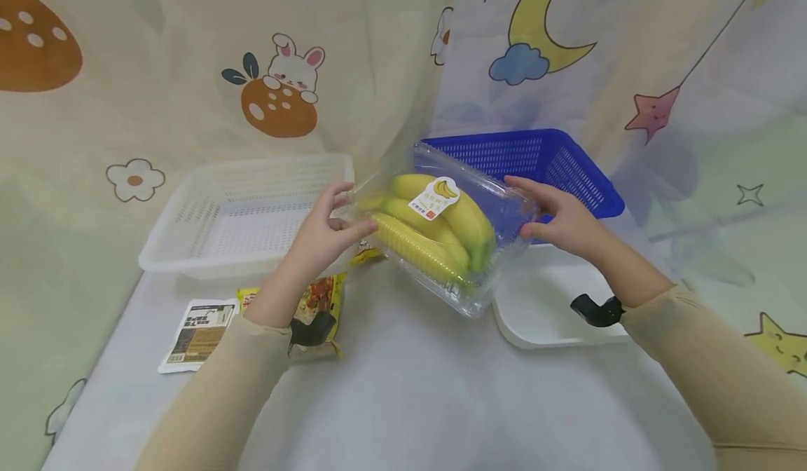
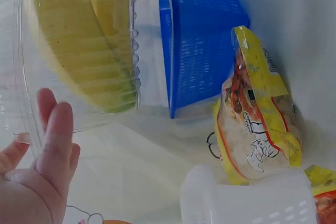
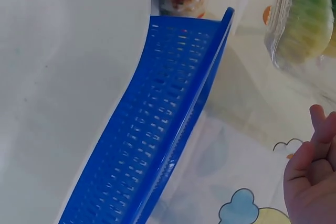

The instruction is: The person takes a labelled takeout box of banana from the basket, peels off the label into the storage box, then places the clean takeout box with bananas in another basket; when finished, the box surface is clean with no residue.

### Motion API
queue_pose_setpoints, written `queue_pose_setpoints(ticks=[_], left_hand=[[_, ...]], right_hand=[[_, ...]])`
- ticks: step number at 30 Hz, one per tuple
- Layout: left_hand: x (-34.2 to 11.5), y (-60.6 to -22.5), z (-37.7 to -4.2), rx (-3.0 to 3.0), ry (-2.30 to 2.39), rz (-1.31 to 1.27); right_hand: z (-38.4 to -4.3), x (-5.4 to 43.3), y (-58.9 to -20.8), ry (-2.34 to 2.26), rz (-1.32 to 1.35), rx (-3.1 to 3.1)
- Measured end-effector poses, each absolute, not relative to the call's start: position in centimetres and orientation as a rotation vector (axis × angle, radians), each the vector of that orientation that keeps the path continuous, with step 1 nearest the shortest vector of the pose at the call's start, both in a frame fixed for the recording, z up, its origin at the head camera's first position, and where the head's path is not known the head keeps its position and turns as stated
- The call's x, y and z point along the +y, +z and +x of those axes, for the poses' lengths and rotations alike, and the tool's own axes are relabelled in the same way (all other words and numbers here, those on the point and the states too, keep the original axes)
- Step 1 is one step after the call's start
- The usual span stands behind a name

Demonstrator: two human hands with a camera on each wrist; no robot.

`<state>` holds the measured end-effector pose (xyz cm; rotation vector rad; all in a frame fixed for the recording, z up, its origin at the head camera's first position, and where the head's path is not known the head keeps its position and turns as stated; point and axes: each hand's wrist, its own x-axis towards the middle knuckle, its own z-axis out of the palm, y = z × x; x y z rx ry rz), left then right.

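Both hands hold a clear plastic box of bananas (image 1: 435,226) up over the table, tilted, its right side overlapping the blue basket in the head view. A white label with a banana picture is stuck on its lid. My left hand (image 1: 315,247) pinches the box's left end between thumb and fingers. At the opposite end, my right hand (image 1: 567,222) grips the edge, thumb below and fingers above. The left wrist view shows the bananas (image 2: 79,40) through the ridged clear wall. In the right wrist view, a corner of the box (image 3: 304,35) appears above the right fingers.
A white perforated basket (image 1: 157,247) stands at the back left, a blue basket (image 1: 595,183) at the back right. Before the blue one lies a white tray (image 1: 548,310). A yellow food packet (image 1: 330,306) and a flat white-and-brown pouch (image 1: 202,331) lie near the left forearm.
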<state>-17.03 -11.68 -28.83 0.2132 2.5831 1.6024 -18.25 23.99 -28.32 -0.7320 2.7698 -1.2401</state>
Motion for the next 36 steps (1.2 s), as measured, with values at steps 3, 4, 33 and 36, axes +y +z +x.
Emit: queue_pose_setpoints(ticks=[3, 4, 33, 36], left_hand=[[-12.1, -29.0, -15.5, 2.626, 1.572, 0.203], [-12.3, -29.1, -15.0, 2.648, 1.558, 0.202], [-12.1, -35.5, -4.1, 2.873, 1.07, -0.174], [-12.0, -36.1, -3.4, 2.858, 1.079, -0.199]], right_hand=[[-18.0, 23.9, -28.2, -1.206, -0.78, 2.731], [-17.9, 23.8, -28.3, -1.187, -0.794, 2.719], [-18.5, 20.3, -29.9, -0.806, -0.948, 2.264], [-18.5, 19.8, -30.4, -0.759, -0.959, 2.24]])
